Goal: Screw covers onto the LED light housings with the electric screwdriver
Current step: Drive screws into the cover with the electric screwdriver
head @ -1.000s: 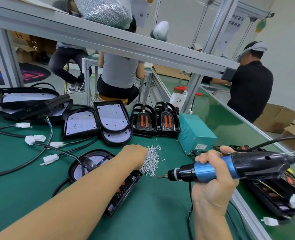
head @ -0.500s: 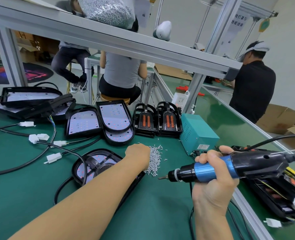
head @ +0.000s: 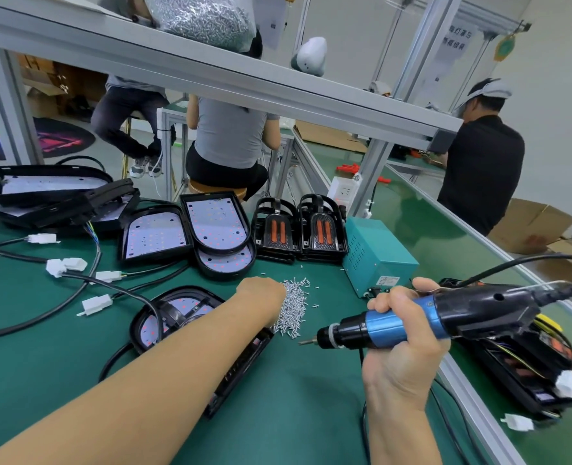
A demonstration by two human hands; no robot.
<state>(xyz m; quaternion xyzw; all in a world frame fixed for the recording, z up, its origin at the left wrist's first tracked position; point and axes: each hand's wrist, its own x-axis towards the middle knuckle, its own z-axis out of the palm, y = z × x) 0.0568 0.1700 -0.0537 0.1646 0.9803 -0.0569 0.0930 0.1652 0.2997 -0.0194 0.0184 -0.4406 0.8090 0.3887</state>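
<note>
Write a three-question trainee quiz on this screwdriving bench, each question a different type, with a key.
1. True or false: the right hand grips the electric screwdriver.
2. Multiple choice: the left hand is at A) the pile of loose screws, B) the teal power box, C) a white connector.
3. Fill in: the screwdriver bit points toward the person's ____ side.

Key: 1 true; 2 A; 3 left.
</note>
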